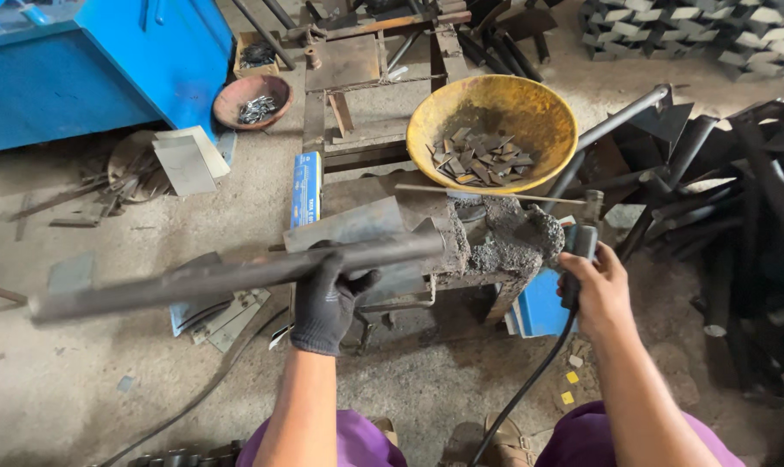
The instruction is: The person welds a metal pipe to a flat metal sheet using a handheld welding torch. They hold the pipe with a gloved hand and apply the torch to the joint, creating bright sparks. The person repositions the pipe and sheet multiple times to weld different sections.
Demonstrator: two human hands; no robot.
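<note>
While the left hand (325, 303), in a black knitted glove, wraps its fingers around a long dark steel pipe (236, 275), the bare right hand (595, 294) grips the handle of a welding electrode holder (579, 251) with a black cable trailing down from it. A thin electrode rod (487, 194) reaches leftward from the holder over a slag-crusted metal work stand (496, 246). The pipe lies nearly level, its right end resting on the stand and its left end jutting out over the concrete floor (80, 380). Just behind the stand sits a round yellow metal pan (543, 112) holding small flat steel pieces (480, 158).
</note>
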